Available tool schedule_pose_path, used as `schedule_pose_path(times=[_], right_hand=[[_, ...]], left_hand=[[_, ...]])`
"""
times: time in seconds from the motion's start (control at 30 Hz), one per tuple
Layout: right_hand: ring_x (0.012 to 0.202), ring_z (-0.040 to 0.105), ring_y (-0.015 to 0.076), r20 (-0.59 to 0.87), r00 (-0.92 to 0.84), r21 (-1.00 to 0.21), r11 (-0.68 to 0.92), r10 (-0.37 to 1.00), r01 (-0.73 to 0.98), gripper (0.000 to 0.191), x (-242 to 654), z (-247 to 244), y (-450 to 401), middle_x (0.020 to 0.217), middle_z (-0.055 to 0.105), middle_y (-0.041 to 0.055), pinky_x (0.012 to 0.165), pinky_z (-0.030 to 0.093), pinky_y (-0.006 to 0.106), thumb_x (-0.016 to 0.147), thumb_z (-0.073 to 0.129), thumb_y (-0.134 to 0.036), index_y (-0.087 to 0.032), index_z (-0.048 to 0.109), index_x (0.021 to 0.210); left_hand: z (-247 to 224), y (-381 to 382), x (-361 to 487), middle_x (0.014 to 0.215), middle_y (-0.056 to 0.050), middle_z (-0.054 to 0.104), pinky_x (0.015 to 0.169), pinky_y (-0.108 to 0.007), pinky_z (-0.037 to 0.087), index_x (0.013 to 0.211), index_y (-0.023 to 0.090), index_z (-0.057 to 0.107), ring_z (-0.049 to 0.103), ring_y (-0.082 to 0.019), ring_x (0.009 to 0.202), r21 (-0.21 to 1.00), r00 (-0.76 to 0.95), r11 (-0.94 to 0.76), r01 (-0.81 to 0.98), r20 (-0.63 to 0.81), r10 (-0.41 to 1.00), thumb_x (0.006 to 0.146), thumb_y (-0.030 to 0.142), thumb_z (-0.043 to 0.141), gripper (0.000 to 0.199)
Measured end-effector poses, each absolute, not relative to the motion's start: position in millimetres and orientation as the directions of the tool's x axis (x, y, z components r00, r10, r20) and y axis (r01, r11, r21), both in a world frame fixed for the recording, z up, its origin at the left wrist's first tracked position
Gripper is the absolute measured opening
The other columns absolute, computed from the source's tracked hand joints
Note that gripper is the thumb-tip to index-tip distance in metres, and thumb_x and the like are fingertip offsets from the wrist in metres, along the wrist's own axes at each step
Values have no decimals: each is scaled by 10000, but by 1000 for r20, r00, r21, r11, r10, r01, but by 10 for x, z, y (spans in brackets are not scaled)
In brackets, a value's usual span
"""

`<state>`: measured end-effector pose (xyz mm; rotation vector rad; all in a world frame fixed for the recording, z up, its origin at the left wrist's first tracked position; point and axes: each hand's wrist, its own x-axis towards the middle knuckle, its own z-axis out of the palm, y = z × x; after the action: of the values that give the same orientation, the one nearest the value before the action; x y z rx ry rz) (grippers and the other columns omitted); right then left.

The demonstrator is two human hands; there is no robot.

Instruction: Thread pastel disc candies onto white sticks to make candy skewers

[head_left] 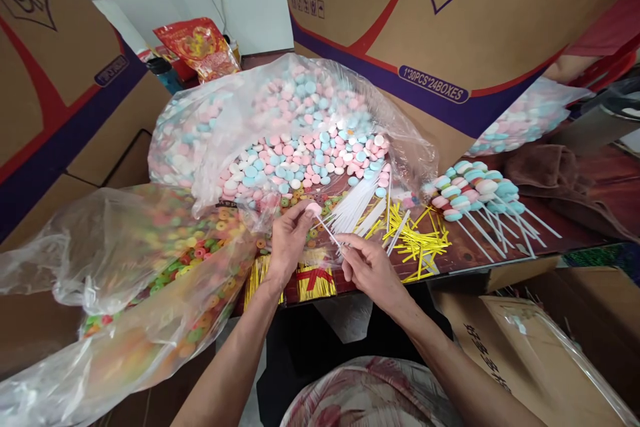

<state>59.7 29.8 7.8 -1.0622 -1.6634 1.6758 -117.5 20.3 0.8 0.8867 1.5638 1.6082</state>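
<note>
A pink candy (314,209) is pinched in my left hand (291,233), at the upper end of a white stick (327,230). My right hand (367,265) has its fingers closed on the stick's lower end. Just behind lies a bundle of loose white sticks (353,205). Pink, blue and white candies (313,160) spill from a large clear bag (230,100). Yellow twist ties (423,237) are scattered to the right of my right hand, and finished candy sticks (480,193) are piled further right.
Another clear bag (150,307) with coloured ring candies lies at the left. Cardboard boxes (390,20) stand behind and at the left, and an open carton (540,347) is at the lower right. A red packet (200,47) and part of another person's arm (575,69) show behind.
</note>
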Motion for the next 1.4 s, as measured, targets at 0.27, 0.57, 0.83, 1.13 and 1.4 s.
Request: schedule_pose_path(times=[0.27,0.57,0.83,1.13,1.4], right_hand=[[311,360,61,-259,-598,-960,-273,759,69,469,518,137,151,521,537,-65,321,243,165,938,471,-420,-127,636,1265],[315,345,56,-270,-581,-952,-303,768,42,456,506,157,147,502,524,-69,315,230,164,929,498,-423,-120,640,1239],[338,285,41,-261,-596,-915,-391,760,-98,418,407,44,105,503,503,-77,334,189,172,918,584,-445,-137,665,1188],[375,271,41,-186,-519,-927,-324,834,-188,309,281,-34,74,506,459,-73,371,196,190,913,608,-464,-178,606,798],[438,339,71,-120,-415,-976,-183,902,-117,325,356,-156,296,505,473,-58,436,226,217,912,585,-434,-193,545,698]], left_hand=[[-57,112,-1127,1177,-82,749,994,-370,520,1145,182,766,674,-227,1083,996,-595,-9,-85,-44,802,817,448,727,424],[-76,77,-1171,1073,-43,764,906,-301,527,1055,188,790,669,-179,958,994,-534,16,-104,-69,843,785,471,766,391],[11,-66,-1118,1053,-44,767,914,-299,509,1047,211,799,677,-186,977,985,-522,12,173,82,849,844,348,708,262],[-24,-292,-932,1064,-63,747,893,-288,542,1109,220,776,697,-172,980,891,-463,-28,453,262,847,940,296,601,255],[147,81,-1174,1027,-60,766,847,-313,555,1189,217,746,696,-205,932,749,-315,42,661,227,921,970,236,499,331]])
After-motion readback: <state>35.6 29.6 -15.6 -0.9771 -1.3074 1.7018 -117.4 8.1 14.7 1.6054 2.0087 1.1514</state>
